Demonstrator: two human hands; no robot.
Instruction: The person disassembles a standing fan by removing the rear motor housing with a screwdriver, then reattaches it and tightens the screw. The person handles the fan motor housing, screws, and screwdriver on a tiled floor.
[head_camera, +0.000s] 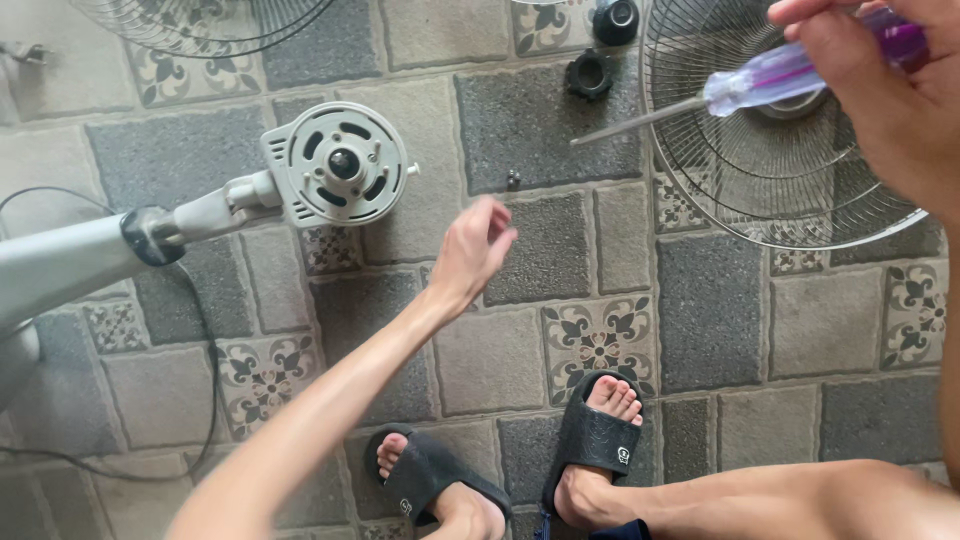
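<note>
Fan parts lie scattered over the patterned floor tiles (710, 310): we count two wire guards, one large guard (760, 170) at upper right and another guard (200, 20) cut off at the top left edge. One motor housing (335, 165) sits on its grey stand (70, 260) at left, with a black cord (205, 340) looping below it. Two black plastic nuts (589, 75) rest near the top centre, and one small screw (513, 180) lies between the motor and the big guard. Our two feet wear black slippers (595, 440) at the bottom. Our left hand (475, 245) hovers mid-frame, fingers loosely curled, half open, holding nothing, closest to the screw. Our right hand (890, 90), upper right, grips one purple-handled screwdriver (770, 80), its shaft pointing left across the large guard.
</note>
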